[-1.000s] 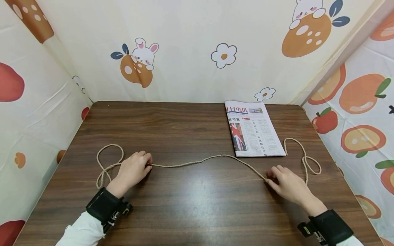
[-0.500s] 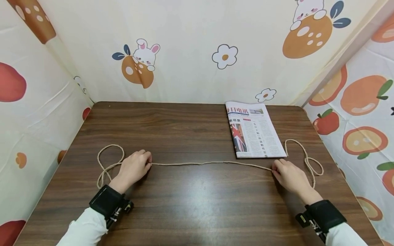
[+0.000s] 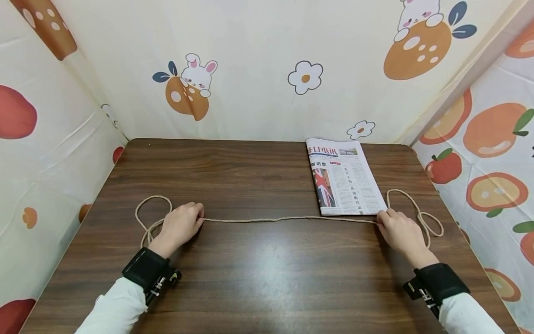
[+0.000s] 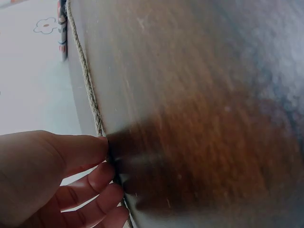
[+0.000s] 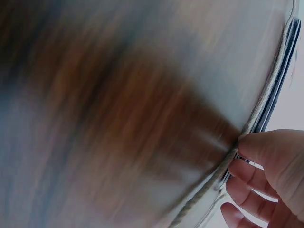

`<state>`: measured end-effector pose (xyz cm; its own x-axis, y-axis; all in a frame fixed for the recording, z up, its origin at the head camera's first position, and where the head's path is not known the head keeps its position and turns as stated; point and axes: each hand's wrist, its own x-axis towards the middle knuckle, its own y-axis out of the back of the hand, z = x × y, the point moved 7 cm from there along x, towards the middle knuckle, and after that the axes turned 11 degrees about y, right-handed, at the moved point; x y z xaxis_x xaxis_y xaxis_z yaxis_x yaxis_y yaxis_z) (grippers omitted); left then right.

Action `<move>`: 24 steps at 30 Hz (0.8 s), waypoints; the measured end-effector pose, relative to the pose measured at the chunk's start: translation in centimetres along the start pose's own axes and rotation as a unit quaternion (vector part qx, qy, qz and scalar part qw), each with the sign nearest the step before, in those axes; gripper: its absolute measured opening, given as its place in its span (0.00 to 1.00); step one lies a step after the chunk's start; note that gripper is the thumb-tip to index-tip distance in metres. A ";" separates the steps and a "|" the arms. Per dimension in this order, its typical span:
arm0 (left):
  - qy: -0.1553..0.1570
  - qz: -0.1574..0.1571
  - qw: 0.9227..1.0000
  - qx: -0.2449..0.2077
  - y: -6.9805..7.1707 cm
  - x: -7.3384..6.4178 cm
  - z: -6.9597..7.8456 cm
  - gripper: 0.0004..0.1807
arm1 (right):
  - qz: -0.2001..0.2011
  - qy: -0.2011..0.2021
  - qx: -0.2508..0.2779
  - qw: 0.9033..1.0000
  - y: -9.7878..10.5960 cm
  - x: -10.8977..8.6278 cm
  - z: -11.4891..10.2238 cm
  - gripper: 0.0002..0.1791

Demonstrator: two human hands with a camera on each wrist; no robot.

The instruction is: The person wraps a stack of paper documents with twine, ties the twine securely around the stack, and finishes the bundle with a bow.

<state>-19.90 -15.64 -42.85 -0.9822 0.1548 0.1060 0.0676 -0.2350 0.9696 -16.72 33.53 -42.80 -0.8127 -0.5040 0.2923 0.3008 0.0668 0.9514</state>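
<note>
A thin beige rope runs nearly straight across the table between both hands. My left hand pinches it on the left; in the left wrist view the thumb and fingertips meet at the rope. On the other side my right hand pinches the rope close to the lower right corner of a folded newspaper. The right wrist view has the thumb pressed on the rope. Loose loops of rope lie beyond each hand, partly hidden by the left one.
The dark wood-grain table reaches back to a patterned cloth wall. Fruit-print cloth stands along the right side, and more printed cloth along the left. The newspaper lies flat near the back right.
My right hand has moved right and away from me, taking hold of the rope and drawing its sagging middle nearly straight. The left hand has shifted only slightly.
</note>
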 end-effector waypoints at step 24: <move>-0.009 -0.025 0.999 -0.033 1.7 1.0 4.5 0.07 | 0.037 -0.018 0.033 0.999 2.2 1.8 1.2 0.10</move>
<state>-19.95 -11.59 -40.15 -0.9807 0.1856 0.0619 0.0056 -0.2896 0.9571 -18.07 33.79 -40.03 -0.8078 -0.4635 0.3642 0.3280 0.1600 0.9310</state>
